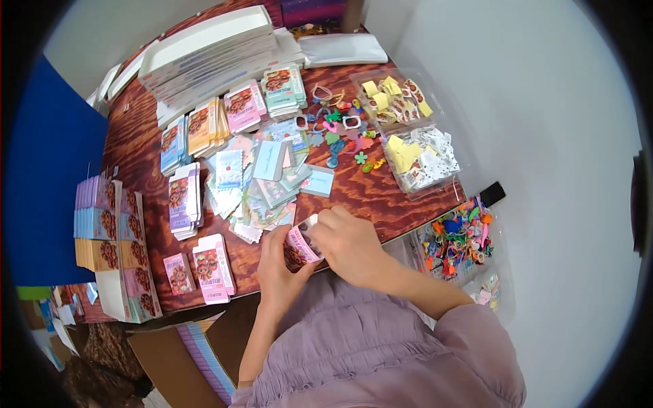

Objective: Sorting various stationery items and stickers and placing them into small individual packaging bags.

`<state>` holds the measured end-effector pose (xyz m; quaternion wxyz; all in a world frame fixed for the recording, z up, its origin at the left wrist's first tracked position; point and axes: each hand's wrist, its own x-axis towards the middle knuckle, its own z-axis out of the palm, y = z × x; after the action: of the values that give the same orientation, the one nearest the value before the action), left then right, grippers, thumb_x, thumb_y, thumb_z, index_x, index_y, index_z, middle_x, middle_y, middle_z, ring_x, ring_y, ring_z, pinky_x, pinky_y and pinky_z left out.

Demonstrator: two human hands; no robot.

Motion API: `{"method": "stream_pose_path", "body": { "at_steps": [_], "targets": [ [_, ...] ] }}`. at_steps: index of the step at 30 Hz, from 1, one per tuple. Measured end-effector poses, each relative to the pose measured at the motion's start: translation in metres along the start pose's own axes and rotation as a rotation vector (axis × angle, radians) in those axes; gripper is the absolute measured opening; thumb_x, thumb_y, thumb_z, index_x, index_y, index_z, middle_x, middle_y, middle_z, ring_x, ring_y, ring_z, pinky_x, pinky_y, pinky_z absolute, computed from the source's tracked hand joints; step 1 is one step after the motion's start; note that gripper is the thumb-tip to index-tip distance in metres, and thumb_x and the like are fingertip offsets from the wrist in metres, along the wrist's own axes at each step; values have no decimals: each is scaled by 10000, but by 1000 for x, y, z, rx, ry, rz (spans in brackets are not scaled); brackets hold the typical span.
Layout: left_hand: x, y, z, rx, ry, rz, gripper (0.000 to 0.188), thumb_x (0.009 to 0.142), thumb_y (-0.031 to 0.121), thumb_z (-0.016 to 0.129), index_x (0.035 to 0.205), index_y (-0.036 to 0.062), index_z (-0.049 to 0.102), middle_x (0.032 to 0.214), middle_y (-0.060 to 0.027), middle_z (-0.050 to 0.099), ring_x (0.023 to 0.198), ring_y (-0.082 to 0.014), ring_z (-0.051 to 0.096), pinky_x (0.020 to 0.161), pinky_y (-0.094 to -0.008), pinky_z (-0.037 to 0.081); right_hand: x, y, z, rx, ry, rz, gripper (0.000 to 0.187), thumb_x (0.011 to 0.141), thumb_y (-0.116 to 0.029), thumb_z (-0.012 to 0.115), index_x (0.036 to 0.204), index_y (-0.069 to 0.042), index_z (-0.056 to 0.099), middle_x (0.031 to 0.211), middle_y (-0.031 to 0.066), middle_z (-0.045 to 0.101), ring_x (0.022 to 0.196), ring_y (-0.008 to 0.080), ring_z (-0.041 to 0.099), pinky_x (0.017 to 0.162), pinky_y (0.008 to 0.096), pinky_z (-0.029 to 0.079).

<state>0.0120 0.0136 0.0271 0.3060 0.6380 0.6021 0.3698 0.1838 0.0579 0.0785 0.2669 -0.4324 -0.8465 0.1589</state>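
Note:
A small pink printed carton (303, 245) is held near the table's front edge, tilted, with its open end up. My left hand (277, 269) grips it from the left side, thumb at the bottom. My right hand (345, 243) is at the carton's open end, fingers bent and pressed together; what they pinch is hidden. Left of my hands, a flat pink carton (213, 269) and a smaller closed pink one (179, 275) lie on the table. Just beyond the held carton spreads a pile of printed sachets and cards (272, 187).
Stacks of purple (182, 197), blue (175, 144), orange (206, 127), pink (243, 107) and green cartons (283, 90) stand behind. Coloured trinkets (333, 132) lie near clear trays (452, 163). White trays (211, 41) are stacked at the back. A filled display box (136, 197) stands left.

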Motion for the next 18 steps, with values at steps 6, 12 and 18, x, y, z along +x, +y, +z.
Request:
{"method": "stream_pose_path", "body": {
  "at_steps": [6, 12, 18],
  "targets": [
    [12, -1, 4, 59, -55, 127, 760, 656, 82, 858, 1316, 29, 485, 1246, -178, 562, 1137, -364, 560, 945, -422, 480, -20, 20, -1, 286, 44, 90, 158, 822, -117, 733, 960, -43, 717, 926, 81, 585, 829, 258, 603, 651, 341, 487],
    [30, 15, -7, -135, -151, -77, 731, 701, 87, 867, 1328, 17, 497, 1200, -125, 539, 1098, -255, 596, 896, -350, 533, -28, 70, -42, 371, 308, 338, 86, 863, -55, 691, 930, 0, 696, 824, 109, 628, 764, 237, 618, 681, 325, 476],
    [35, 7, -7, -115, -141, -89, 765, 698, 123, 875, 1351, 17, 491, 1239, -104, 544, 1093, -232, 583, 872, -339, 512, -53, 186, -69, -238, 496, 619, 100, 855, -131, 666, 842, -33, 655, 834, 136, 604, 844, 332, 618, 726, 455, 485]
  ]
}}
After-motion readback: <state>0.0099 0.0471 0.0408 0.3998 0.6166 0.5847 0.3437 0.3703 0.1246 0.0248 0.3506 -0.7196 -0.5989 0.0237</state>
